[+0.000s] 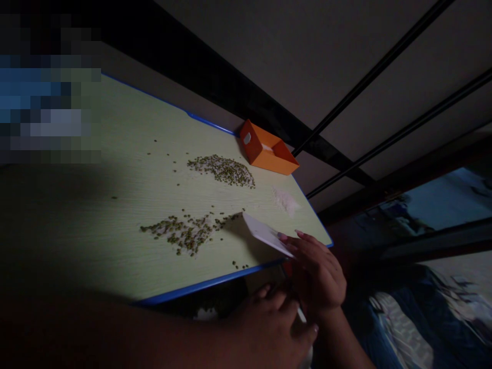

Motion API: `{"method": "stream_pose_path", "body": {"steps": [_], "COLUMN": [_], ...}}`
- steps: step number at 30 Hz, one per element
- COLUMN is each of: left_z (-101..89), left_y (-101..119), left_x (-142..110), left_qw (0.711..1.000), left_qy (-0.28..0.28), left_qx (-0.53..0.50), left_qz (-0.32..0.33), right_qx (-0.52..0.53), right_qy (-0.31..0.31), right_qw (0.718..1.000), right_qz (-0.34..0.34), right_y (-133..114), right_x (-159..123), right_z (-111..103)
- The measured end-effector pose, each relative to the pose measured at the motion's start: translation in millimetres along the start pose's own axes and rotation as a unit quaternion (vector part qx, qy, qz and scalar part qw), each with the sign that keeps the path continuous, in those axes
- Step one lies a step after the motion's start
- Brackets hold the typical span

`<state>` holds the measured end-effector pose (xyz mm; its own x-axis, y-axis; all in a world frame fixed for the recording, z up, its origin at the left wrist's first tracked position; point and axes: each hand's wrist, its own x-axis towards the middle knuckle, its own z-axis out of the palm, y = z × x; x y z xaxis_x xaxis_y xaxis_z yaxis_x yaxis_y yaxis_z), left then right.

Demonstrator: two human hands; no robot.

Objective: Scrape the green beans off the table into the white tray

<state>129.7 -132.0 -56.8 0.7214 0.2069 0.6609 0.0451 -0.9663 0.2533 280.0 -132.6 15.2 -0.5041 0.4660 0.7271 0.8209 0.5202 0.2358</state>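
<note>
My right hand (321, 271) grips a flat white card (265, 234) near the table's front edge, its far corner touching small green beans at the tip of a pile. That nearer pile of green beans (184, 233) is mixed with fine white grains. Farther back lies a second mixed pile of green beans and white grains (225, 170). A small heap of white grains (285, 200) sits near the right end. My left hand (279, 318) is closed below the table edge, around something with a white rim (302, 314), mostly hidden by the fingers.
An orange open box (274, 154) stands at the table's back right corner, against the wall. The pale green table (126, 225) has a blue edge, with a few stray beans on it. Dark fabric and striped cloth (403, 328) lie at the lower right.
</note>
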Motion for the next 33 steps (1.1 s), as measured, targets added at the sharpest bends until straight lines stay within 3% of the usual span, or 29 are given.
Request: {"method": "stream_pose_path", "body": {"steps": [22, 33], "left_z": [0.8, 5.7], "left_y": [2, 2], "left_x": [0, -2], "left_qw": [1.000, 0.998], "left_qy": [-0.012, 0.039], "left_qx": [0.012, 0.040], "left_qz": [0.005, 0.005], "right_qx": [-0.041, -0.047], "right_qy": [0.020, 0.016], "right_qw": [0.999, 0.998], "right_qz": [0.022, 0.028], "right_y": [5, 10], "right_x": [-2, 6], "right_z": [9, 17]}}
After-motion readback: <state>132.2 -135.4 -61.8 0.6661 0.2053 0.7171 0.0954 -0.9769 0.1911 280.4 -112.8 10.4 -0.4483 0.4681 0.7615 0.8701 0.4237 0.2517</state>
